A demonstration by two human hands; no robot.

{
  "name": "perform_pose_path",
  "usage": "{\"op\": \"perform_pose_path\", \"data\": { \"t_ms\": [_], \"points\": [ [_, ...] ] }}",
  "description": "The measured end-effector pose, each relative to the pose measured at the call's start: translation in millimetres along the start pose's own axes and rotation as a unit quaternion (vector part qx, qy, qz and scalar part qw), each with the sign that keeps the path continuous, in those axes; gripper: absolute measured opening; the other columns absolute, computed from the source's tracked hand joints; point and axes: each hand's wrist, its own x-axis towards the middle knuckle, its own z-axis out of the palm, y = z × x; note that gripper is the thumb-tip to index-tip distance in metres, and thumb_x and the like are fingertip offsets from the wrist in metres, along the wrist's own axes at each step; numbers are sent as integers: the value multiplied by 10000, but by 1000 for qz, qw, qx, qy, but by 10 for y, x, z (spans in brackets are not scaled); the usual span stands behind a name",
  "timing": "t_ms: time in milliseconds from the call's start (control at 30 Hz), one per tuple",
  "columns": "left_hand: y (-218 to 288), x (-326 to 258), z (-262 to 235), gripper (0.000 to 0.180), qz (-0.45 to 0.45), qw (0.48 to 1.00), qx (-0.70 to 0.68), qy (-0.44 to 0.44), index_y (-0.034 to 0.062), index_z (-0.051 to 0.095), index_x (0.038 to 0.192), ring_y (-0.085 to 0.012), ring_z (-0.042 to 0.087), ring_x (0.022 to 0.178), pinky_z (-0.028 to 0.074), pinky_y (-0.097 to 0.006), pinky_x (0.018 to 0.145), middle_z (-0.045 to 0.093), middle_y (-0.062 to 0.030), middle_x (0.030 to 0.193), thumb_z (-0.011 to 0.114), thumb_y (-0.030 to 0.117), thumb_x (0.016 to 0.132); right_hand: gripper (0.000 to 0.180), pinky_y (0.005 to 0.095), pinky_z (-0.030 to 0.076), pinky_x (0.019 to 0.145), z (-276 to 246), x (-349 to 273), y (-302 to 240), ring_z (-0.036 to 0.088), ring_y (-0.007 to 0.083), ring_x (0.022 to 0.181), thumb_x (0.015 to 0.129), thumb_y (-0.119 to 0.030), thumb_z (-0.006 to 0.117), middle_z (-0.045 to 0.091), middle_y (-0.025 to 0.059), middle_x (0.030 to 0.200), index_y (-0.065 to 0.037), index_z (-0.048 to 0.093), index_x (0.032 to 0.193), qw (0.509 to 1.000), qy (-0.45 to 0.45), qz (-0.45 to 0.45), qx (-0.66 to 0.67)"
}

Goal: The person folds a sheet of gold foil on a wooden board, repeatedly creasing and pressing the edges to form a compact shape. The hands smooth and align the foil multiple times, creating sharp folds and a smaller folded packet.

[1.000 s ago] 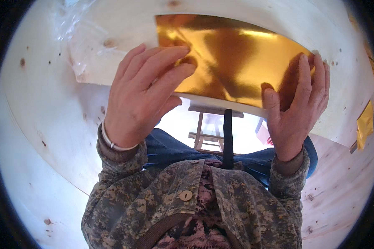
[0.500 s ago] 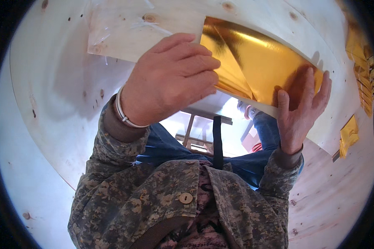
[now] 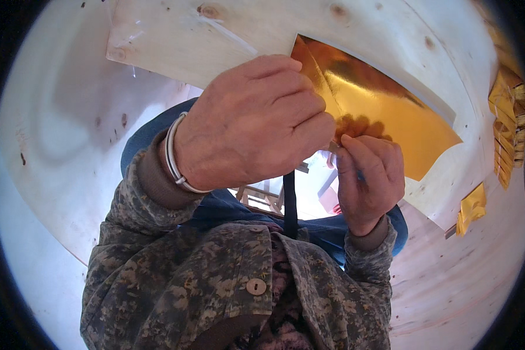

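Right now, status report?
Left hand, right hand close together, both curled. Shiny gold foil sheet on pale wooden board. Left hand hides part of sheet.

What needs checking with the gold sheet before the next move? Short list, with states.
1. Gold sheet over wooden board: ok.
2. Sheet flat: not ok, right end looks bowed.
3. Left hand grip on sheet: cannot tell, fingertips hidden.
4. Right hand grip on sheet: cannot tell; thumb and forefinger close together near its lower edge.
5. Small gold piece at right, apart from both hands: ok.
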Motion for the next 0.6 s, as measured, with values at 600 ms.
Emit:
{"op": "perform_pose_path", "data": {
  "t_ms": [600],
  "points": [
    [341,53,157,466,-135,985,99,32,94,697,1190,-297,617,1173,417,-457,1059,649,-103,1264,698,377,820,376,267,566,576,-23,-16,5,662,188,690,799,98,716,670,145,857,5,648,1158,972,51,162,163]
  ]
}}
